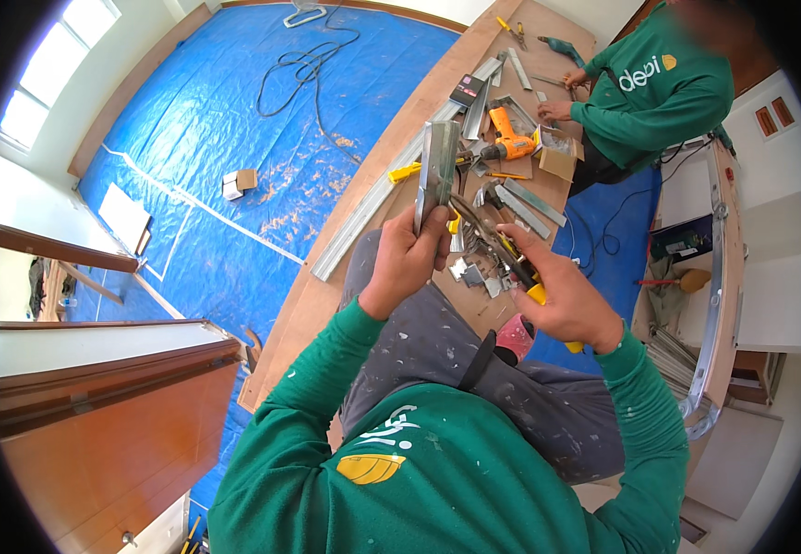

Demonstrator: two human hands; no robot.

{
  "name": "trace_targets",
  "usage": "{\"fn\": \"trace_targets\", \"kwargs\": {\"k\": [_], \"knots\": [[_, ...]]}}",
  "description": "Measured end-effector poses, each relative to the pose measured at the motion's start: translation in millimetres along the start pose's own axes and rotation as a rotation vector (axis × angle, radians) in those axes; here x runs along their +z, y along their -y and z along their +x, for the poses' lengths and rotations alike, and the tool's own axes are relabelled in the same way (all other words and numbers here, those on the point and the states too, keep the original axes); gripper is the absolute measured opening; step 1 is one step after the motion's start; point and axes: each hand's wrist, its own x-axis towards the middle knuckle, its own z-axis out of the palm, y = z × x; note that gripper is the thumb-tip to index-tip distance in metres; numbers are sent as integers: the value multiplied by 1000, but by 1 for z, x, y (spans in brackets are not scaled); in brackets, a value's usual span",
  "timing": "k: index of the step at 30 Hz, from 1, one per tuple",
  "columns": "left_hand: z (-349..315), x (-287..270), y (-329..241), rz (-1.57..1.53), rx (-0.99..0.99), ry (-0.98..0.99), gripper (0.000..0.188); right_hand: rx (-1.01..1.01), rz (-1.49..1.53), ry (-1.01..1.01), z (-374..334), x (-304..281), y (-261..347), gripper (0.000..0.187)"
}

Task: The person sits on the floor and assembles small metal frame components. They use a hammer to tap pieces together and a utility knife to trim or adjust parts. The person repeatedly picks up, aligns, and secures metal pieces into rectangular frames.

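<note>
My left hand is closed around the lower end of a short silver metal channel, held upright over the wooden board. Tin snips with yellow-trimmed handles are gripped in my right hand. Their jaws point up and left toward the channel, close to my left fingers; whether the blades touch the metal is not clear. Beneath the snips, cut metal scraps lie on the board. An orange cordless drill rests just beyond, near a small open cardboard box.
A co-worker in a green sweatshirt works at the board's far right, hands on metal pieces. A long metal channel lies along the board's left edge. Blue sheeting covers the floor, with a dark cable and a small box.
</note>
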Motion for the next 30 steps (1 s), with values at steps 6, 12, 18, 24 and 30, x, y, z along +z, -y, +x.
{"fn": "trace_targets", "kwargs": {"k": [6,12,18,24,30], "knots": [[12,-15,-4,-432,-156,140,39,-14,12,-44,-8,3,-13,88],[8,-29,-8,-539,-147,334,38,-26,40,-30,-6,-12,-11,90],[5,-30,-10,-561,-148,357,42,-43,31,-20,-3,-7,-13,91],[2,-34,-9,-569,-212,339,34,103,382,60,5,10,-50,91],[4,-16,3,-386,-353,52,26,275,-36,-38,50,103,-180,83]]}}
